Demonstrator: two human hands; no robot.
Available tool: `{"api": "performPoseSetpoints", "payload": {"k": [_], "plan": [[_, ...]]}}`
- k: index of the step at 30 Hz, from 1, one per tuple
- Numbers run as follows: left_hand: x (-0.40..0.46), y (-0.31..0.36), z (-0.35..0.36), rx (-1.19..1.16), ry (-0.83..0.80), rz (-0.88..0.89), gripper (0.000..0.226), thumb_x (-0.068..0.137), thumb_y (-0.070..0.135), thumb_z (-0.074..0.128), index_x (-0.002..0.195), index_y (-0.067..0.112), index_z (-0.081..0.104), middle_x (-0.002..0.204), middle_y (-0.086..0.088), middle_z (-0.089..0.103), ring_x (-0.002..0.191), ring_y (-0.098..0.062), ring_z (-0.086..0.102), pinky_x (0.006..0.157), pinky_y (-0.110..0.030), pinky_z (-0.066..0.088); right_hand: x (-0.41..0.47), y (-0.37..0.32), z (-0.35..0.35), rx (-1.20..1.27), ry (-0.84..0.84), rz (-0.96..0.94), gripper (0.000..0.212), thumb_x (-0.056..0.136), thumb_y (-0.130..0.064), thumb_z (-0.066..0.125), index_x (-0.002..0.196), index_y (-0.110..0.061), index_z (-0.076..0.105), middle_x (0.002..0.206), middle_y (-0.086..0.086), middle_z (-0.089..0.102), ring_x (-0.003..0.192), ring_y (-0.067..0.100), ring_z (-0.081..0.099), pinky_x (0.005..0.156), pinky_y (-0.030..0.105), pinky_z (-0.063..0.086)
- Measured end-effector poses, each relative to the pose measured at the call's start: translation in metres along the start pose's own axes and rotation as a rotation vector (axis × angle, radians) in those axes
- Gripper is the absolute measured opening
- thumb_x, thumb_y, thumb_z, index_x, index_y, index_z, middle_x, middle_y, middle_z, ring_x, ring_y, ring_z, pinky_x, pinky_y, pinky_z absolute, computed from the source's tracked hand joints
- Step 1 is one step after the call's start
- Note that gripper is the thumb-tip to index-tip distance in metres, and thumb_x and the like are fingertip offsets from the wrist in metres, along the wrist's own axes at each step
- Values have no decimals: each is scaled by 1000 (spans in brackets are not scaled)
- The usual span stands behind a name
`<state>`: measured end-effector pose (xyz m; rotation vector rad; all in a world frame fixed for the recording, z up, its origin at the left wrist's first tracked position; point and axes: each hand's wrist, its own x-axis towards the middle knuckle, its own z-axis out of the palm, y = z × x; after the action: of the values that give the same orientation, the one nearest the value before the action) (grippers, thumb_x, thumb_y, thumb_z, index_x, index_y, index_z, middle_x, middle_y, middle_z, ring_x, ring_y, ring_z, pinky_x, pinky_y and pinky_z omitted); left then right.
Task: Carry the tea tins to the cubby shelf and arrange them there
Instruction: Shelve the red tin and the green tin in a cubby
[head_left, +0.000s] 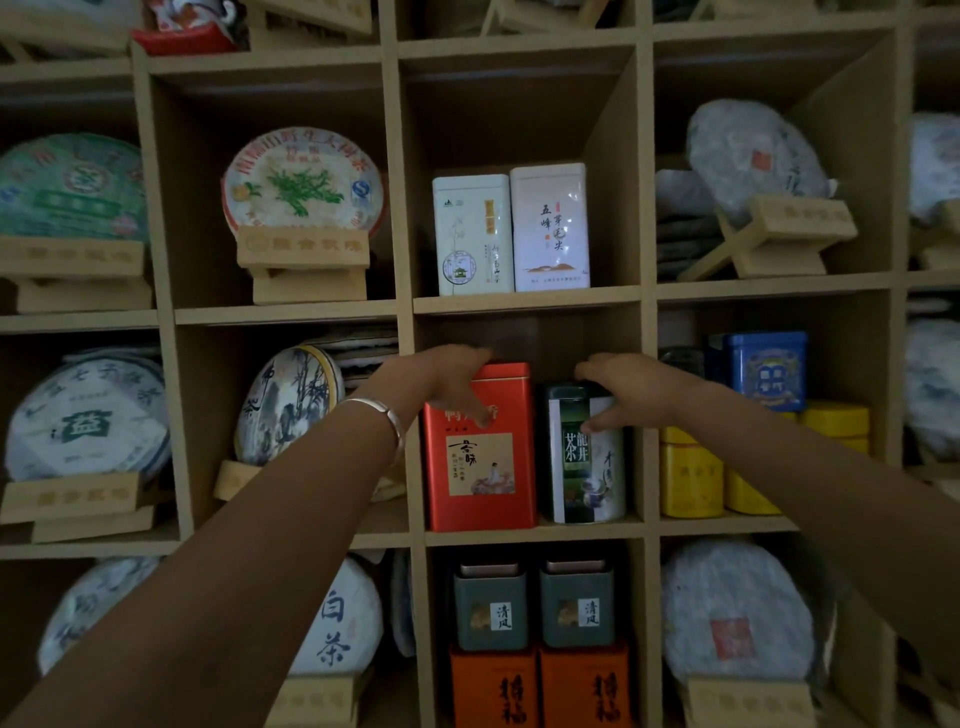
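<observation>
A red rectangular tea tin (480, 467) and a dark green round tea tin (582, 467) stand side by side in the middle cubby of the wooden shelf (530, 300). My left hand (447, 382) grips the red tin's top left corner, thumb across its front. My right hand (631, 389) holds the green tin's top, thumb pressed on its label. Two white tins (511, 231) stand in the cubby above. Two grey tins (535, 608) sit on two orange tins (540, 691) in the cubby below.
Round wrapped tea cakes on wooden stands (304, 249) fill the left and right cubbies. A blue tin (763, 369) and several yellow tins (691, 478) occupy the cubby right of the middle one. The upper half of the middle cubby is open space.
</observation>
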<state>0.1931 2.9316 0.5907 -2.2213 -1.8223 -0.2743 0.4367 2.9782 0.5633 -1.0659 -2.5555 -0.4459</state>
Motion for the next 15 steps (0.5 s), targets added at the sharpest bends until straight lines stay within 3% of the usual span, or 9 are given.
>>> {"api": "performPoseSetpoints", "payload": {"k": [7, 15], "plan": [[2, 0, 3, 2, 20, -7, 82, 68, 36, 82, 137, 19, 41, 128, -9, 56, 114, -26, 55, 93, -39, 48, -5, -4, 1, 38, 43, 12, 56, 76, -40, 76, 120, -15, 53, 115, 6, 56, 103, 21, 55, 85, 36, 50], [1, 0, 7, 39, 52, -16, 84, 68, 40, 79, 138, 19, 38, 128, -10, 54, 113, -26, 54, 93, -39, 48, -7, -5, 3, 40, 49, 24, 59, 77, -41, 74, 124, -14, 51, 117, 6, 55, 103, 20, 55, 80, 30, 47]]}}
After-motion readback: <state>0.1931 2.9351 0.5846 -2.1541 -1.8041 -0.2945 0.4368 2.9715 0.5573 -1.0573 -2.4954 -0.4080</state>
